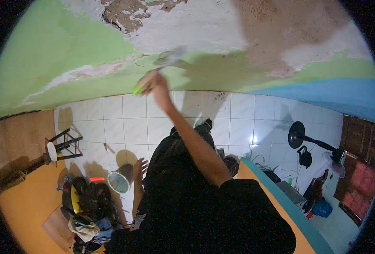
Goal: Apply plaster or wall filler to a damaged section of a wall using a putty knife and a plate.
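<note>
My right hand [156, 86] is raised in front of the wall, its fingers wrapped round the handle of a scraper [169, 60]. The handle has a bright green end, and the grey blade is smeared by motion. It is at the green-painted wall [90, 38], just below a patch where the paint has come off and pale plaster shows. Whether the blade touches the wall I cannot tell. Down by my left side hangs my left hand [142, 166], empty with its fingers spread, near a white-rimmed bucket [119, 182].
A stool [62, 146] is at the left on the white tiled floor [134, 108]. Bags and clothes [86, 207] are heaped at the lower left. To the right are a standing fan [296, 134], a dark kettle [305, 157], loose cables and a teal-topped partition [272, 186].
</note>
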`<state>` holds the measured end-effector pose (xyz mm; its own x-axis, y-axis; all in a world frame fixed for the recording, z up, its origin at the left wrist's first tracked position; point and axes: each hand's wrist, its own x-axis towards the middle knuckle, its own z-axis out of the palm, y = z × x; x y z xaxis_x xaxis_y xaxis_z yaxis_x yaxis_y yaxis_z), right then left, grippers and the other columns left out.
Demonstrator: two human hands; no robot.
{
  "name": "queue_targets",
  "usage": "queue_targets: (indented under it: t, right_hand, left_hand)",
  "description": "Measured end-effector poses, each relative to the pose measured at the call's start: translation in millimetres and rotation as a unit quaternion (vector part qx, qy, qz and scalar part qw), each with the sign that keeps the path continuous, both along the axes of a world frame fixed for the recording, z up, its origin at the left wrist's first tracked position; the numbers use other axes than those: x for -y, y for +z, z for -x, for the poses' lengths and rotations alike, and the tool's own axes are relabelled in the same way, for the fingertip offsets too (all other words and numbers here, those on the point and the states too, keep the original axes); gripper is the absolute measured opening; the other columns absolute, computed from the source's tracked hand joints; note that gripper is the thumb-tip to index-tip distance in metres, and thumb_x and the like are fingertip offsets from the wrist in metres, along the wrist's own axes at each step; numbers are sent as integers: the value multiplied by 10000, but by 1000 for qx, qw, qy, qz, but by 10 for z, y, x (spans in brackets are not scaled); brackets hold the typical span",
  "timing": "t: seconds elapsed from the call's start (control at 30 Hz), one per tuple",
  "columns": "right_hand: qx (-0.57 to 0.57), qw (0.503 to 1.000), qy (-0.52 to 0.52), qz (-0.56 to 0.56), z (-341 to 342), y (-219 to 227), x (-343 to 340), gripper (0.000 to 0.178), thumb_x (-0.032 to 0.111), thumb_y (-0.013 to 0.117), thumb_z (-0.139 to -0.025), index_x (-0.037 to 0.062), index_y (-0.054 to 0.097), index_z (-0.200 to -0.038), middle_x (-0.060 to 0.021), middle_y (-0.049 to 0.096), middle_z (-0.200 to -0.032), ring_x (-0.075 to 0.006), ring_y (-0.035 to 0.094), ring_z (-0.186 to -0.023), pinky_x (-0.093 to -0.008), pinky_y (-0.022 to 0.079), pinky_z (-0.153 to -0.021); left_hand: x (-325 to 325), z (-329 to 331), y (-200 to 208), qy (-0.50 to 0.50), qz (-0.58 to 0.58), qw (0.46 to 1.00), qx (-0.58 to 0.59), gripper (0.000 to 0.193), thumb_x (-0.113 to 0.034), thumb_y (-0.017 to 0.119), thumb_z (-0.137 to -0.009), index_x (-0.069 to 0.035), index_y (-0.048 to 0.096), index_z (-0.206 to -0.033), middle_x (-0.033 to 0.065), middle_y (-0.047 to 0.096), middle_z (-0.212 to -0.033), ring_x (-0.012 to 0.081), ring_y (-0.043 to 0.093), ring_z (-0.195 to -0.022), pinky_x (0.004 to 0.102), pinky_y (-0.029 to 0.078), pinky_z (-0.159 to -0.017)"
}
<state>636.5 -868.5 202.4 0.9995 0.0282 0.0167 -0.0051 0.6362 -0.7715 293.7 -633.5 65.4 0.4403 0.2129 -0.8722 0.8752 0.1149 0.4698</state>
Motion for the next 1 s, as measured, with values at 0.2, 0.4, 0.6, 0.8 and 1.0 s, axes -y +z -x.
queue_targets:
  t: [0.2,0.4,0.6,0.8,1.0]
  right_hand:
    - [3,1000,-17,13,264,241,-396,346,268,339,-998,16,510,-835,-59,556,-628,-115,528,-497,-255,447,-437]
    - [-16,997,-63,32,2,255,-219,378,292,341,-996,35,520,-784,-60,541,-590,-117,496,-474,-256,427,-430]
    - [-10,998,20,57,332,289,-585,348,247,322,-1000,26,516,-814,-73,556,-615,-125,514,-482,-257,424,-429]
    - [2,997,-58,57,69,406,-305,315,234,374,-977,23,510,-787,-77,552,-611,-129,505,-479,-272,441,-433]
    - [-8,986,73,151,496,371,-886,217,156,422,-947,-10,513,-841,-57,543,-607,-150,545,-511,-311,451,-438]
  left_hand:
    - [-139,192,-15,-16,-40,999,-2,491,-466,475,-894,-110,508,-1230,98,613,-1113,212,589,-938,353,463,-795]
    - [-250,337,-110,83,19,996,36,492,-459,457,-899,-115,489,-1251,101,604,-1134,222,589,-940,374,454,-808]
    - [-296,272,-209,84,20,996,33,493,-457,457,-900,-115,485,-1254,101,600,-1140,223,587,-949,375,454,-809]
    - [-245,197,-284,90,28,995,37,494,-455,457,-900,-114,480,-1257,102,597,-1146,223,584,-959,376,454,-810]
    - [-355,4,-371,89,27,995,43,496,-453,457,-900,-114,476,-1261,103,593,-1152,224,582,-968,376,454,-811]
